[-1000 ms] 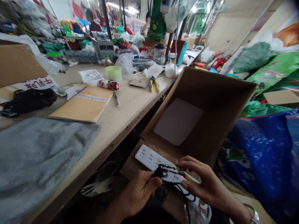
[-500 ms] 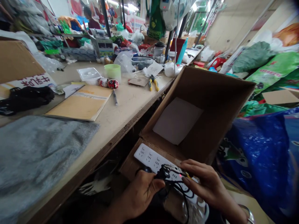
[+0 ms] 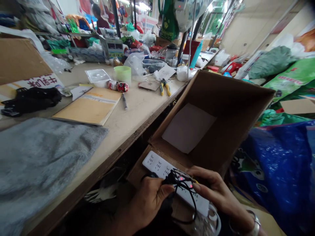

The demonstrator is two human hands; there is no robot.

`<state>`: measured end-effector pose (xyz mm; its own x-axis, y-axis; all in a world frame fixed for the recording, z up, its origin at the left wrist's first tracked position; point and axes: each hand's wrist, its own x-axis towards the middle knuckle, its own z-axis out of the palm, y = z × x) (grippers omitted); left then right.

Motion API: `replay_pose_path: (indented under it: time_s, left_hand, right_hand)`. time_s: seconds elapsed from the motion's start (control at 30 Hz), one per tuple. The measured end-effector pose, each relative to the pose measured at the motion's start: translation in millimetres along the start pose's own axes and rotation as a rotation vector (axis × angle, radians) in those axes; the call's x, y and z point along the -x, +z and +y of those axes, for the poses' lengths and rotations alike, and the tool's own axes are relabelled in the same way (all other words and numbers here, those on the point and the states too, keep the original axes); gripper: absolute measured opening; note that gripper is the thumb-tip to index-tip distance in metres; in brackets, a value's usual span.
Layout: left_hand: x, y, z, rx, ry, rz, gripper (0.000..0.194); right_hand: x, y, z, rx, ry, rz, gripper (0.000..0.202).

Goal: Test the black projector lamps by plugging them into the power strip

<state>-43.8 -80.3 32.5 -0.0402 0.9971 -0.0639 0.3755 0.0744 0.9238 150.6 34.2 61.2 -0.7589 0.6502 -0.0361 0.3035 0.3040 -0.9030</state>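
My left hand (image 3: 151, 196) is closed around a black cord (image 3: 195, 206) with a dark bunched end. The cord loops down in front of a white power strip (image 3: 158, 164). My right hand (image 3: 214, 185) pinches a thin metal tool (image 3: 183, 173) with a bit of yellow near my fingertips; its exact kind is unclear. The tool's metal end meets the cord's dark end between my hands. Two red lights glow close to that spot. The strip lies on a flap of an open cardboard box (image 3: 236, 108), and its white cable (image 3: 218, 218) curls by my right wrist.
On the table (image 3: 137, 111) at the left lie a grey cloth (image 3: 49, 157), a notebook (image 3: 91, 105), a pen (image 3: 124, 101) and yellow-handled pliers (image 3: 165, 88). Blue plastic bags (image 3: 283, 164) crowd the right side. Pale gloves (image 3: 103, 193) show below the table edge. Two people are in the background.
Both hands stay close together over the power strip. The cord's loop has swung into a wider arc, and a second red light shows beside the dark end. The view has shifted slightly.
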Motion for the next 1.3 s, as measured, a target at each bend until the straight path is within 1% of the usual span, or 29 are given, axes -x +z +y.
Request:
replay_pose_path:
  time_s: [0.03, 0.1, 0.17, 0.2, 0.27, 0.33, 0.4, 0.43, 0.5, 0.57, 0.63, 0.67, 0.7, 0.73, 0.77, 0.87, 0.9, 0.97, 1.0, 1.07, 1.13, 1.17, 1.2, 1.23, 1.27, 1.3]
  left_hand:
    - [0, -1.1, -1, -0.038, -0.015, 0.036, 0.058]
    - [0, -3.4, -3, -0.116, -0.043, 0.099, 0.055]
    - [0, -5.2, -5, -0.180, -0.060, 0.127, 0.051]
    - [0, -5.5, -6, -0.204, -0.069, 0.131, 0.049]
    - [0, -5.1, -8, -0.248, -0.089, 0.127, 0.045]
    - [0, -3.6, -10, -0.285, -0.108, 0.124, 0.042]
    - [-1, -1.5, -12, -0.324, -0.120, 0.126, 0.041]
    - [-1, -0.6, -13, -0.352, -0.134, 0.130, 0.039]
    - [-2, 0.4, -15, -0.430, -0.168, 0.131, 0.035]
    - [-2, -0.5, -15, -0.516, -0.202, 0.119, 0.029]
    - [-1, -3.4, -14, -0.546, -0.203, 0.096, 0.027]
    - [-1, -5.3, -12, -0.536, -0.197, 0.084, 0.028]
    - [-2, -7.4, -11, -0.519, -0.193, 0.076, 0.029]
    - [-2, -9.3, -9, -0.503, -0.193, 0.068, 0.031]
    - [-3, -10.9, -7, -0.493, -0.198, 0.059, 0.032]
    - [-8, -12.7, -1, -0.486, -0.211, 0.034, 0.034]
    - [-10, -12.4, 2, -0.474, -0.198, 0.020, 0.034]
    - [-14, -11.0, 8, -0.434, -0.144, -0.010, 0.032]
    - [-16, -10.3, 12, -0.418, -0.116, -0.027, 0.031]
    - [-17, -9.8, 19, -0.394, -0.067, -0.085, 0.029]
    - [-17, -10.9, 25, -0.355, -0.066, -0.161, 0.020]
    - [-16, -11.8, 27, -0.323, -0.083, -0.186, 0.020]
    - [-14, -12.8, 27, -0.289, -0.106, -0.197, 0.031]
    - [-12, -13.4, 25, -0.263, -0.135, -0.197, 0.048]
    - [-9, -13.5, 21, -0.249, -0.164, -0.190, 0.063]
    - [-7, -13.1, 16, -0.245, -0.185, -0.187, 0.071]
  right_hand:
    - [-5, -5, -2, 0.022, -0.004, 0.034, 0.025]
    - [-19, -14, -13, 0.086, -0.044, 0.146, 0.026]
    - [-41, -19, -32, 0.179, -0.126, 0.271, 0.029]
    - [-54, -18, -45, 0.233, -0.177, 0.310, 0.031]
    - [-84, -11, -75, 0.354, -0.272, 0.333, 0.034]
    - [-117, 4, -103, 0.486, -0.334, 0.309, 0.033]
    - [-152, 21, -124, 0.626, -0.380, 0.295, 0.032]
    - [-169, 29, -129, 0.699, -0.403, 0.296, 0.032]
    - [-202, 41, -129, 0.826, -0.452, 0.293, 0.033]
    - [-227, 47, -118, 0.891, -0.475, 0.256, 0.038]
    - [-237, 45, -104, 0.888, -0.468, 0.209, 0.045]
    - [-234, 41, -98, 0.868, -0.464, 0.188, 0.046]
    - [-225, 36, -94, 0.843, -0.467, 0.159, 0.045]
    - [-211, 31, -92, 0.816, -0.479, 0.118, 0.040]
    - [-192, 26, -92, 0.789, -0.499, 0.059, 0.034]
    - [-122, 17, -96, 0.766, -0.554, -0.206, 0.022]
    - [-100, 17, -97, 0.795, -0.577, -0.282, 0.017]
    - [-67, 21, -95, 0.957, -0.556, -0.366, 0.007]
    - [-56, 24, -92, 1.043, -0.532, -0.390, 0.008]
    - [-43, 28, -80, 1.159, -0.470, -0.424, 0.010]
    - [-34, 24, -62, 1.193, -0.387, -0.405, 0.007]
    - [-28, 18, -51, 1.195, -0.333, -0.376, 0.007]
    - [-20, 10, -38, 1.195, -0.273, -0.323, 0.008]
    - [-10, 0, -24, 1.189, -0.217, -0.249, 0.008]
    - [1, -10, -10, 1.173, -0.170, -0.156, 0.007]
    - [11, -20, 5, 1.142, -0.147, -0.029, 0.006]
